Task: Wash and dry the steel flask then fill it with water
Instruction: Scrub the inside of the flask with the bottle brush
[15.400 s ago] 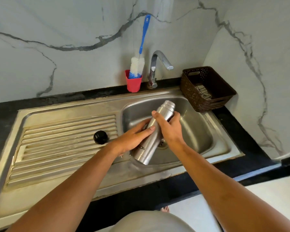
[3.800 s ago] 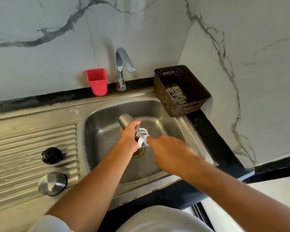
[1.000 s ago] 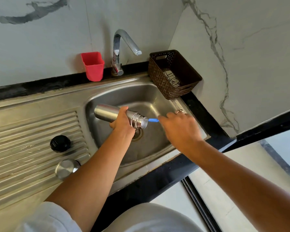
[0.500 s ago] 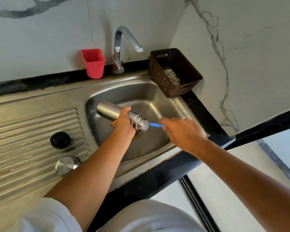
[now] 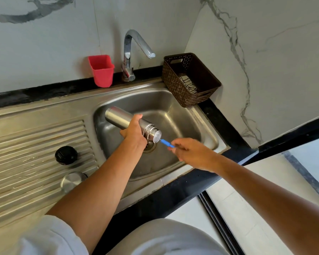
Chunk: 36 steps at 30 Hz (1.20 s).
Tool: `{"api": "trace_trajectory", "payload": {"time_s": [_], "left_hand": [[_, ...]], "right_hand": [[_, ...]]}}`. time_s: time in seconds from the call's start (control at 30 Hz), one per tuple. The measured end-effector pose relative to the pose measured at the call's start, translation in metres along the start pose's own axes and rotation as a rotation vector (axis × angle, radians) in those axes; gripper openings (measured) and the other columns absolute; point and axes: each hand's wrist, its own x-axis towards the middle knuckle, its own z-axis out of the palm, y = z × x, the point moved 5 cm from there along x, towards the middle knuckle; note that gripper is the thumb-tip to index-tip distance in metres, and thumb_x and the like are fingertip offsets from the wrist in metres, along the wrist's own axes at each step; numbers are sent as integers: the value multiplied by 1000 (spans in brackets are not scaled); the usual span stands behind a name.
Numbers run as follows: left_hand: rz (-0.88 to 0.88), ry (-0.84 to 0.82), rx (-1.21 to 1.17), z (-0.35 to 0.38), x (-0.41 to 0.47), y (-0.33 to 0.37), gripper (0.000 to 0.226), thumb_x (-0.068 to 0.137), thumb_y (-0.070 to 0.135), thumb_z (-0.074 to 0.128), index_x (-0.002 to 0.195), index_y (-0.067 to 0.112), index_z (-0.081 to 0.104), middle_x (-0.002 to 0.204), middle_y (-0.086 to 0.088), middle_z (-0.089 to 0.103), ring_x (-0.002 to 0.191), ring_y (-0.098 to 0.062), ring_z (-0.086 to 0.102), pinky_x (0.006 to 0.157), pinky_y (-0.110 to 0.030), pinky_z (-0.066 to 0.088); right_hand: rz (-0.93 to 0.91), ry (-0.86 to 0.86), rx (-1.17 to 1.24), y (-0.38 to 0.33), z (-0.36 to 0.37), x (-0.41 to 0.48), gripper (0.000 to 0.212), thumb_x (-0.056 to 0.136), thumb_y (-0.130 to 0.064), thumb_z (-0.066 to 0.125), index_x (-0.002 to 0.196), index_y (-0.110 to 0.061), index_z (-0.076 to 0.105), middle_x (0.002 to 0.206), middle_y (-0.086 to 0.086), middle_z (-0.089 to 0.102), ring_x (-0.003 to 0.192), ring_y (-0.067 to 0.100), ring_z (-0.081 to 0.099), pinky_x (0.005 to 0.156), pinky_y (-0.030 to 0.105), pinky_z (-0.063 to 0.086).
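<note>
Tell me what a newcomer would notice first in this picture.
The steel flask stands out, held on its side over the sink basin by the left hand, while the right hand pinches a blue brush handle poking from its mouth. Next come the red cup beside the tap at the back, and the black cap and steel lid on the draining board.

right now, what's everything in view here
stainless steel sink: one, silver, in counter
cylindrical steel flask: one, silver, held sideways over sink
thin plastic brush handle: one, blue, at flask's mouth
curved chrome tap: one, silver, behind sink
square plastic cup: one, red, left of tap
woven plastic basket: one, brown, right of tap
round plastic cap: one, black, on drainboard
round steel lid: one, silver, on drainboard
left hand: one, gripping flask
right hand: one, pinching brush handle
</note>
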Motion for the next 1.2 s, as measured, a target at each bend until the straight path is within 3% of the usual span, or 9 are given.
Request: {"api": "trace_trajectory", "payload": {"time_s": [0.1,0.17,0.23,0.37,0.47,0.73,1.0,1.07,1.2], "left_hand": [[-23,-4,-30,-1,-2,-2,77,73,21,90,130,18,39,115,-12,64,86,-31,74,76,-51,65],[-42,-5,-75,-1,0,-4,86,68,22,92,138,17,42,122,-13,67,85,-31,76,73,-53,65],[-9,6,-68,-1,1,-4,90,71,21,91,144,20,38,120,-13,65,87,-31,74,76,-50,65],[44,-10,15,-5,3,-8,83,75,20,88,142,21,40,109,-10,64,84,-28,71,72,-43,62],[-4,-66,47,-2,6,-9,78,71,24,90,137,19,47,116,-12,69,81,-28,73,68,-42,63],[-112,-49,-41,-1,39,-27,114,33,28,94,139,20,53,126,-9,71,85,-32,76,69,-51,62],[-93,-43,10,-8,17,-25,79,61,26,92,131,15,58,108,-8,73,70,-27,72,63,-43,62],[-92,-51,1,-8,18,-24,86,56,26,92,133,16,55,115,-10,74,70,-28,72,62,-44,61],[-95,-40,-16,-5,22,-23,99,50,26,92,140,18,51,121,-9,71,77,-30,75,61,-45,61]], "right_hand": [[-173,388,-1071,-14,-17,0,21,102,-23,60,123,-25,62,88,-3,62,73,23,66,58,34,51],[-160,422,-1201,-21,-12,-2,32,98,-20,62,130,-23,59,97,2,65,78,25,67,57,35,50],[-115,310,-922,-16,3,-3,26,106,-24,51,132,-23,55,95,3,65,72,22,65,54,34,47],[312,-136,589,11,32,0,29,112,-28,44,119,-16,69,66,-3,38,50,9,28,42,24,24],[409,-265,866,16,28,-5,30,110,-28,51,125,-13,71,67,-3,29,52,8,22,40,19,21],[-136,438,-1186,-12,-8,-2,31,92,-14,65,121,-21,58,87,4,64,70,28,65,56,37,46],[475,-286,899,9,37,-11,25,110,-24,46,113,-11,67,65,-4,25,48,7,19,37,19,18],[395,-267,714,11,26,-9,24,110,-26,47,116,-14,66,65,-4,30,49,8,23,39,20,21],[-75,227,-781,0,-8,-1,15,105,-26,57,119,-24,61,78,-1,60,59,18,57,51,30,45]]}}
